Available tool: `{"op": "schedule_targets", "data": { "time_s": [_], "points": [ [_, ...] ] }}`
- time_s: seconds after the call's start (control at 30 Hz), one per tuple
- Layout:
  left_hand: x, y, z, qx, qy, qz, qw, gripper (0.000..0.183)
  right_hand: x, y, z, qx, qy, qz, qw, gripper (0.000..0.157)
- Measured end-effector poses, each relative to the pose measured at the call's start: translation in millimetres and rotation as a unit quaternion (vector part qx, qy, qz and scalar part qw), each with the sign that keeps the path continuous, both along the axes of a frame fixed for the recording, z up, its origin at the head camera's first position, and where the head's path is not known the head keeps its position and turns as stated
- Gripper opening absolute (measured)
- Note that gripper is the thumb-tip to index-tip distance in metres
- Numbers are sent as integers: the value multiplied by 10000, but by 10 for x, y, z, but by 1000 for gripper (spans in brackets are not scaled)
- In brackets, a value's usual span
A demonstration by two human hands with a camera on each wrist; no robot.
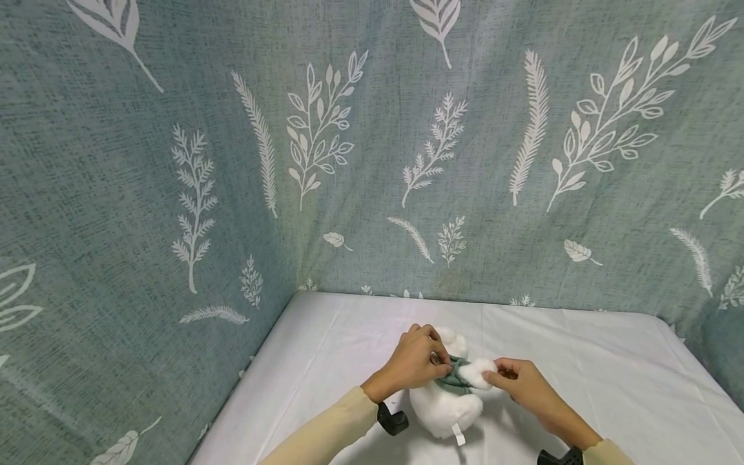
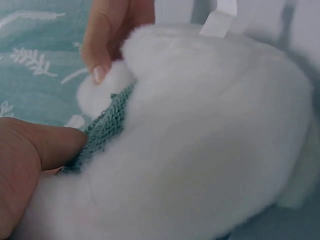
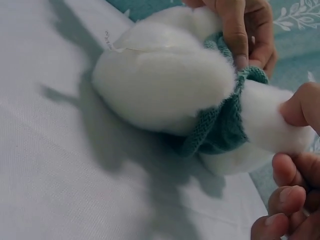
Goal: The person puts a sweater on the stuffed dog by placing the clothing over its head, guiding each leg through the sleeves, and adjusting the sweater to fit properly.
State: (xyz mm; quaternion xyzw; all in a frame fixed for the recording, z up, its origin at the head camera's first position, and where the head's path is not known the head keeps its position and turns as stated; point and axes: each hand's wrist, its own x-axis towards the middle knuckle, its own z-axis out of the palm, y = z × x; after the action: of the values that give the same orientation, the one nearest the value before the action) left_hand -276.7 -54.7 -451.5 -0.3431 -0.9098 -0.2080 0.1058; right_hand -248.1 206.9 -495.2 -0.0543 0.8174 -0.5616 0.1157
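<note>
A white plush toy (image 1: 437,411) lies on the white-covered surface, wearing a small green knitted garment (image 3: 220,125). My left hand (image 1: 414,359) pinches the knit, its thumb pressing the edge in the left wrist view. On the other side, my right hand (image 1: 525,386) grips a stuffed white limb (image 3: 267,117) between thumb and fingers; this limb sticks out through the knit. A white fabric tag (image 1: 459,434) hangs from the toy's near end. Part of the toy's far end is hidden behind my left hand.
White cloth (image 1: 343,349) covers the surface under the toy. Green-blue curtains (image 1: 372,161) with white leaf prints stand behind it and along the left. Dark wrist devices (image 1: 392,420) sit on both wrists, below light sleeves (image 1: 331,429).
</note>
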Motion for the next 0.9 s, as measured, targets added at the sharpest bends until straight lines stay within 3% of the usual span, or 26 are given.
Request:
{"op": "schedule_targets", "data": {
  "time_s": [0.2,0.4,0.53,0.77,0.9],
  "points": [
    [36,48,-19,215,-135,16,9997,10,11,-14,31,43,-143,235,9996,40],
    [59,129,-21,186,231,-18,9996,14,31,-82,65,302,340,302,9985,38],
    [60,143,-28,119,326,24,9994,14,46,-101,64,398,300,285,9984,39],
    [74,118,-21,322,-81,21,9994,15,31,-63,-21,402,-212,500,9977,46],
    [79,97,-35,659,-467,-86,9967,20,54,-39,-25,432,-195,570,9973,45]
  ]
}}
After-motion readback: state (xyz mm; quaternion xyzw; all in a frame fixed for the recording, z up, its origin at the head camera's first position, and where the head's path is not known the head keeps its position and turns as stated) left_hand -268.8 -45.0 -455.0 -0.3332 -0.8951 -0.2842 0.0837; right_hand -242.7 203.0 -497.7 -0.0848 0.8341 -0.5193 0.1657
